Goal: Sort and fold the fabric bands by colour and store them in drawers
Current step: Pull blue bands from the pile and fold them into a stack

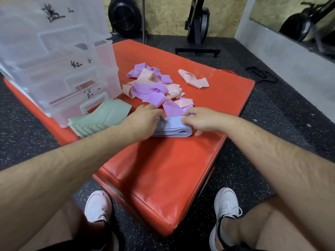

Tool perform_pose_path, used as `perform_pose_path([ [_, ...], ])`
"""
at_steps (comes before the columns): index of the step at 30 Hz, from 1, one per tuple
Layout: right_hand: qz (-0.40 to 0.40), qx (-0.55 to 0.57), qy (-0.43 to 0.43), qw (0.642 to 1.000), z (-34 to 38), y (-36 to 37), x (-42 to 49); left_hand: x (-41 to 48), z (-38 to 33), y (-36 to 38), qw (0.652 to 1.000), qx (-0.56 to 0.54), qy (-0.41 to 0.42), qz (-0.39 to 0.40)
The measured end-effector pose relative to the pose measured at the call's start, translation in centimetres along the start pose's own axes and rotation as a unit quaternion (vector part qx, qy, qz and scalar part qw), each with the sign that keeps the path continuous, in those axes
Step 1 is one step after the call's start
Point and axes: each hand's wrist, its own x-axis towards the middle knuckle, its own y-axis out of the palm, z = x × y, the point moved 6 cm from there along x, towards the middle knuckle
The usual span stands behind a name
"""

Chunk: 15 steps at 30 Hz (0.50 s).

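Observation:
A folded stack of pale blue bands (pixel 174 128) lies on the red mat (pixel 163 174). My left hand (pixel 143 120) grips its left end, and my right hand (pixel 201 119) presses on its right end with the thumb below. Behind them sits a loose heap of purple and peach bands (pixel 154 86). A fanned row of green bands (pixel 101 117) lies to the left, against the clear plastic drawer unit (pixel 59 69). A separate peach band (pixel 194 78) lies further right.
The drawer unit's drawers carry handwritten labels and look closed. The mat rests on dark speckled rubber floor (pixel 272 113). Black exercise machines (pixel 197 28) stand at the back. My white shoes (pixel 98 205) are near the mat's front edge.

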Motion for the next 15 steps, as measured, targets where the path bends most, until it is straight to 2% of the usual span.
perform_pose_path([
  [7, -0.043, 0.104, 0.006, 0.994, -0.2, 1.0, 0.1, -0.3, 0.4, -0.5, 0.999, -0.026, -0.009, 0.017],
  [10, -0.053, 0.076, -0.034, 0.995, -0.1, 1.0, 0.1, -0.8, -0.2, -1.1, 1.000, -0.003, -0.024, 0.018],
  [12, -0.057, 0.034, -0.075, 0.995, 0.2, 1.0, -0.3, -1.1, -1.2, -1.2, 1.000, 0.025, -0.011, 0.014],
  [15, -0.064, -0.023, -0.136, 0.988, 0.7, 1.4, -1.4, -1.2, -2.4, -0.1, 0.998, 0.031, 0.026, 0.052],
])
